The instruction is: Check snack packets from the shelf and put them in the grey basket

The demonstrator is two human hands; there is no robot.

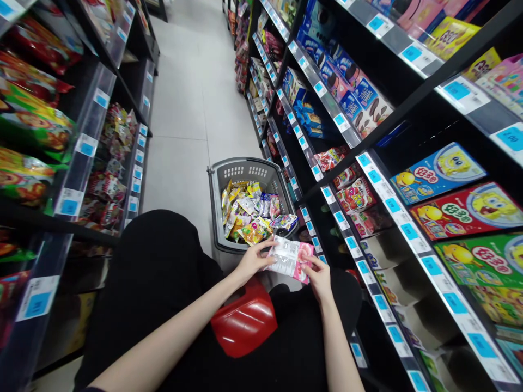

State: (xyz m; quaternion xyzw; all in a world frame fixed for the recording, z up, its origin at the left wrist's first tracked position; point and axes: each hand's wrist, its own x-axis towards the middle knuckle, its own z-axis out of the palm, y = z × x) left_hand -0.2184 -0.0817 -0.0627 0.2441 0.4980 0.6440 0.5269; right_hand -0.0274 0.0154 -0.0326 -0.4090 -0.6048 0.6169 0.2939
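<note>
Between my two hands is a small pink and white candy packet (287, 258), its printed white panel facing up. My left hand (256, 257) pinches its left edge, and my right hand (317, 276) grips the pink right end. Just beyond the packet a grey shopping basket (216, 213) stands on the floor. Inside it lie several candy packets (247, 206) in yellow, green, purple and white wrappers.
Shelves of snack boxes (466, 209) and bags run along my right, with price rails (392, 204) close to my right arm. On the left are more shelves with snack bags (32, 120). A red plastic object (245, 321) sits between my legs. The tiled aisle floor (180, 98) stretches ahead.
</note>
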